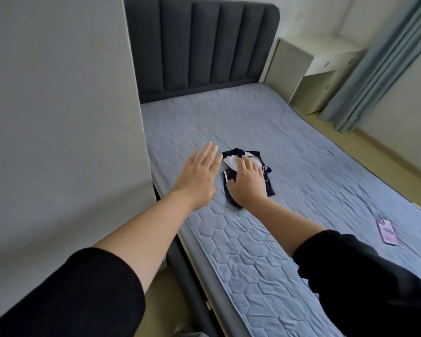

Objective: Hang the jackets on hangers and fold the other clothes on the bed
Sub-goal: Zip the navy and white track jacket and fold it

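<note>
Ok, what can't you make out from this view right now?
Head view only:
Dark garment: partly under the right hand, type unclear.
Left hand: touching the bed or hovering, cannot tell.
Room left of the bed: blocked by a pale panel.
Phone: too small for detail.

1. Soft, even daylight; brightest far right of and beyond the right hand (247, 183) pressing the dark garment (269, 188), by the curtain (374, 69).
2. Only faint, soft shadows under that hand.
3. Quilting on the bed (289, 154) beyond the grip is smeared; nearer than the grip it is crisper.
4. Wide-angle bending bows the pale panel (58, 117) left of the grip.
</note>
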The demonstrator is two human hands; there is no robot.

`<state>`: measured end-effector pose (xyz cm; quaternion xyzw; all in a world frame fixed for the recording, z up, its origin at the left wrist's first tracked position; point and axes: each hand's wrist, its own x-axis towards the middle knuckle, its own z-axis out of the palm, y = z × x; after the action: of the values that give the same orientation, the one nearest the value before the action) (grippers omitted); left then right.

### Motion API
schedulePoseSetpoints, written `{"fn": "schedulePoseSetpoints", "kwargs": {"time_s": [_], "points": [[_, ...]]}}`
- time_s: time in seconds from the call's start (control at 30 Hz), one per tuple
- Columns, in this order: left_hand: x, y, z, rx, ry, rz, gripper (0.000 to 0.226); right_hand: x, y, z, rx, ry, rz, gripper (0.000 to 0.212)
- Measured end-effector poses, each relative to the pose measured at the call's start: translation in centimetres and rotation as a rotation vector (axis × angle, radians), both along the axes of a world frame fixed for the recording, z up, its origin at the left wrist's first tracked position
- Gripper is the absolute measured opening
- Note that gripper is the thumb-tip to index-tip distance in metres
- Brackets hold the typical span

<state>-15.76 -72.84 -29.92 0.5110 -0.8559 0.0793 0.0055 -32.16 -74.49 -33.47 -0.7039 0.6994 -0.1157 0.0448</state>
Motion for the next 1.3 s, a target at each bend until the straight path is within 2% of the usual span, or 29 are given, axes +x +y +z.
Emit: {"fn": "schedulePoseSetpoints", "kwargs": {"time_s": [0.13, 0.3, 0.43, 0.5, 0.67, 0.8, 0.9, 1.03, 1.13, 1.2, 1.3], "points": [[-2.1, -4.0, -8.2, 0.079, -0.021, 0.074, 0.072, -2.7, -3.3, -8.6, 0.102, 0.022, -0.006, 0.058], [-4.3, -6.4, -20.3, 0.223, 0.023, 0.182, 0.073, -6.2, -5.9, -20.9, 0.254, 0.006, -0.106, 0.057], [-6.2, -7.2, -30.8, 0.258, 0.076, 0.243, 0.071, -9.2, -7.2, -30.7, 0.367, 0.018, -0.174, 0.057], [-7.6, -7.3, -35.7, 0.299, 0.094, 0.279, 0.073, -11.1, -7.9, -34.9, 0.386, 0.009, -0.214, 0.062], [-11.5, -6.7, -45.5, 0.542, 0.118, 0.383, 0.076, -15.7, -8.4, -43.1, 0.407, -0.066, -0.227, 0.079], [-14.7, -5.7, -49.9, 0.672, 0.274, 0.501, 0.08, -18.3, -9.2, -46.1, 0.334, -0.011, -0.159, 0.083], [-16.3, -4.1, -52.9, 0.822, 0.41, 0.532, 0.091, -18.7, -11.4, -46.6, 0.271, 0.027, -0.097, 0.086], [-16.0, -3.9, -55.3, 0.822, 0.431, 0.506, 0.1, -19.5, -13.8, -47.7, 0.301, 0.116, -0.1, 0.089], [-16.3, -4.3, -56.2, 0.807, 0.358, 0.489, 0.096, -20.4, -15.3, -48.7, 0.389, 0.31, -0.088, 0.084], [-16.5, -4.7, -56.9, 0.791, 0.291, 0.473, 0.095, -20.7, -16.7, -48.8, 0.375, 0.405, -0.046, 0.076], [-16.5, -5.2, -57.5, 0.775, 0.268, 0.47, 0.096, -21.3, -18.6, -49.1, 0.324, 0.424, 0.005, 0.054]]}}
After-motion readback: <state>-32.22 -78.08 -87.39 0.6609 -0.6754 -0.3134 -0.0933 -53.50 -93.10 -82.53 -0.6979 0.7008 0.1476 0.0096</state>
